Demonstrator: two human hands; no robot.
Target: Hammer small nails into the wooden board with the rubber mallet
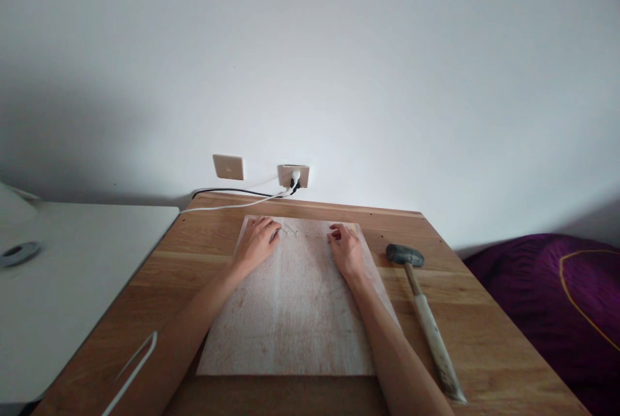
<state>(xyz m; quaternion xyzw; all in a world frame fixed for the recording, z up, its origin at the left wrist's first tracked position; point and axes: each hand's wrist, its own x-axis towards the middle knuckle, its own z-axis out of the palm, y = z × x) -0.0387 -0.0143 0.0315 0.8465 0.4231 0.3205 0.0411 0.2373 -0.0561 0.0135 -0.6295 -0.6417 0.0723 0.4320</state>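
Observation:
A pale wooden board (300, 300) lies flat on the table, and both my hands rest at its far end. My left hand (260, 240) is at the far left corner, its fingers curled together; what they hold, if anything, is hidden. Just right of those fingertips are a couple of small nails (291, 231), thin and shiny, too small to tell whether they stand or lie. My right hand (347, 247) is near the far right corner, fingers bent and apart, with nothing visible in them. To its right a mallet (405, 254) with a dark head and pale-wrapped handle lies on the table.
The wooden table (465, 312) meets a white wall. Cords (232, 207) run along its back edge to a wall socket (300, 177). A white surface (97, 274) with a roll of tape (20, 253) adjoins on the left. Purple fabric (542, 293) bulges at the right.

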